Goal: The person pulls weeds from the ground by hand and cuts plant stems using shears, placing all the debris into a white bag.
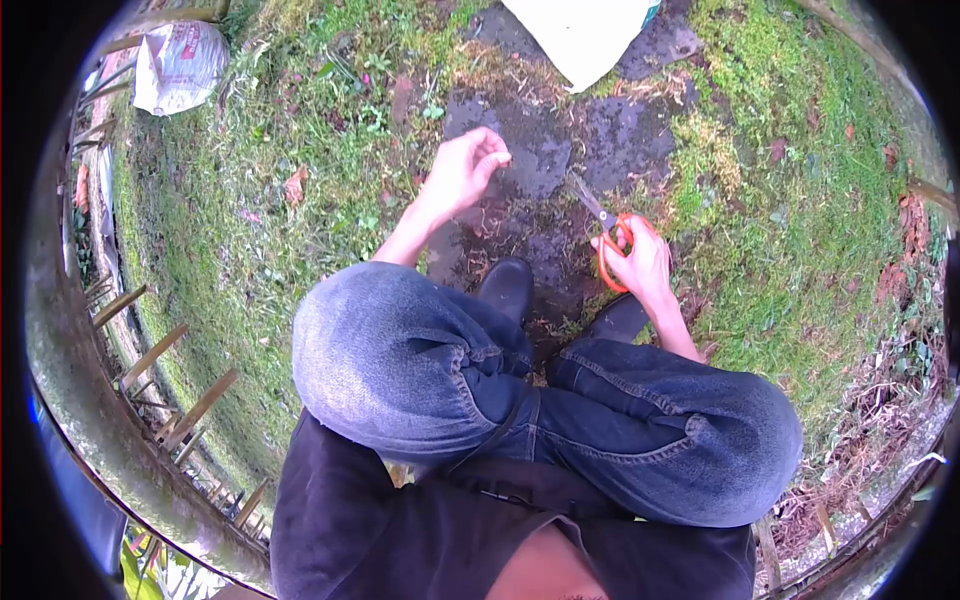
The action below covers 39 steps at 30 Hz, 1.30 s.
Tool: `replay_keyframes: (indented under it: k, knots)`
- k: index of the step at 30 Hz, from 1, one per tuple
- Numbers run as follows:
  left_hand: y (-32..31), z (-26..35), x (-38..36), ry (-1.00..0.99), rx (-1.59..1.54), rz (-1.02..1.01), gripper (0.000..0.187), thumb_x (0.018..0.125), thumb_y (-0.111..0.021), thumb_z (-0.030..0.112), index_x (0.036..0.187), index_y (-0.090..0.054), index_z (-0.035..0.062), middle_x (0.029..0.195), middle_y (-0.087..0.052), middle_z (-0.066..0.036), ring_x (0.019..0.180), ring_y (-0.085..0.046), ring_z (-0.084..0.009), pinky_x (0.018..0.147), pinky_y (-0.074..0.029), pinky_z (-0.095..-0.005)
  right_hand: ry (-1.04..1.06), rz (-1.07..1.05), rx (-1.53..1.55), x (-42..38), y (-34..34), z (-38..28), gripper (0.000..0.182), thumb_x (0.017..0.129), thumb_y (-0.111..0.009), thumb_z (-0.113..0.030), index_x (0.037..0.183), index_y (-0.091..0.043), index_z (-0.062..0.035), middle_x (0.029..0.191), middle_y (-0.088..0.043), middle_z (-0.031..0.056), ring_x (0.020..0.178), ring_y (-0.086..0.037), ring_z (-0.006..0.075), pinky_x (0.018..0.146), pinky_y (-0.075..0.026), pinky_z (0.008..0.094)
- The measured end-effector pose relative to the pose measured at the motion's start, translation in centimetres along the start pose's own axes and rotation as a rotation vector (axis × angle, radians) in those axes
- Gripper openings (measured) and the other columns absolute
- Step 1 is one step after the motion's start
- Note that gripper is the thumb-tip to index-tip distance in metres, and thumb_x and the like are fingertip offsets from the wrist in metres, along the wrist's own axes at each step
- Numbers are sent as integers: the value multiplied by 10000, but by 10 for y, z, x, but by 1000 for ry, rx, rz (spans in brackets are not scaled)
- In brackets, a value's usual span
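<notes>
My right hand (643, 262) is wrapped round the orange handles of a pair of scissors (612, 228). The grey blades point up and to the left, over the dark paving stones (530, 140). To the left of the blade tips, my left hand (464, 172) is held with its thumb and fingers drawn together in a pinch. Whatever may be between those fingertips is too small to make out. The two hands are apart, both beyond my bent knees in blue jeans (390, 350).
A white bag (585, 35) lies ahead on the stones. Another white bag with red print (185, 65) is at the far left. Mossy grass (260, 200) flanks the stones. Wooden stakes (155, 355) stick up on the left. My dark boots (507, 285) stand on the stones.
</notes>
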<state>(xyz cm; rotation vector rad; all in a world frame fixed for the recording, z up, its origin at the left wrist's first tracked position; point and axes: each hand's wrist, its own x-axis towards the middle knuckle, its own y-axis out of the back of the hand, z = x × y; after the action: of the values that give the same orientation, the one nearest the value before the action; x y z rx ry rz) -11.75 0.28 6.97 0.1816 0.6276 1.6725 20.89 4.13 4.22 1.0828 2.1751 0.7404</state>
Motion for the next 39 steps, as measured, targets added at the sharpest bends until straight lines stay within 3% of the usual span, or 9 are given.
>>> replay_keyframes:
  k: [8,10,12,16,18,27,30,33,39]
  knots:
    - [132,173,94,-468,-25,248,82,963,-700,165,993,-687,89,900,-707,19,830,-639,-68,789,-521,-251,-58,94,6,6,18,-4,464,734,-872,-401,942,-627,-66,709,-595,49,673,-641,273,633,-515,420]
    - [164,231,117,-682,24,413,157,945,-714,226,929,-685,73,828,-679,-19,743,-637,-111,716,-533,-309,-18,123,0,7,21,-1,474,735,-872,-409,953,-628,-66,705,-599,41,667,-642,265,637,-517,416]
    - [190,305,133,-768,3,530,139,849,-756,69,890,-643,-2,748,-649,-75,655,-612,-118,596,-493,-260,-40,133,-17,8,26,-3,469,739,-868,-415,941,-625,-68,692,-596,37,662,-641,258,634,-516,413]
    - [222,374,201,-792,432,735,153,840,-763,95,932,-686,-1,809,-713,-95,713,-675,-170,666,-553,-311,-38,182,15,12,32,-8,462,751,-858,-422,902,-599,-69,675,-590,32,656,-639,254,631,-512,414]
    - [228,375,245,-692,419,503,144,828,-769,92,934,-715,11,904,-749,-125,830,-718,-213,758,-572,-345,-60,188,25,13,40,-14,468,753,-856,-422,900,-592,-66,679,-591,33,657,-639,256,633,-510,415]
    - [179,392,225,-625,395,762,247,852,-780,161,767,-621,-8,686,-669,-144,628,-654,-202,560,-504,-372,-149,271,67,-17,42,14,464,763,-833,-401,991,-620,-58,725,-625,41,693,-656,259,652,-519,413]
    - [156,384,220,-1068,778,882,255,853,-758,124,698,-605,-8,720,-625,-133,734,-626,-297,728,-518,-399,-192,291,80,-29,41,26,456,755,-829,-388,994,-626,-59,731,-633,43,700,-661,263,656,-527,413]
    - [105,379,217,-1248,676,920,269,855,-741,108,656,-599,-4,834,-623,-143,861,-593,-337,834,-494,-408,-278,257,55,-43,47,31,439,751,-821,-368,1002,-630,-63,736,-639,50,707,-665,268,659,-535,416]
    - [-2,343,212,-1068,556,278,190,875,-700,78,1042,-621,37,940,-629,-105,899,-620,-268,809,-501,-378,-412,308,55,-58,58,52,323,774,-773,-306,952,-635,-75,704,-618,51,669,-649,267,658,-525,425]
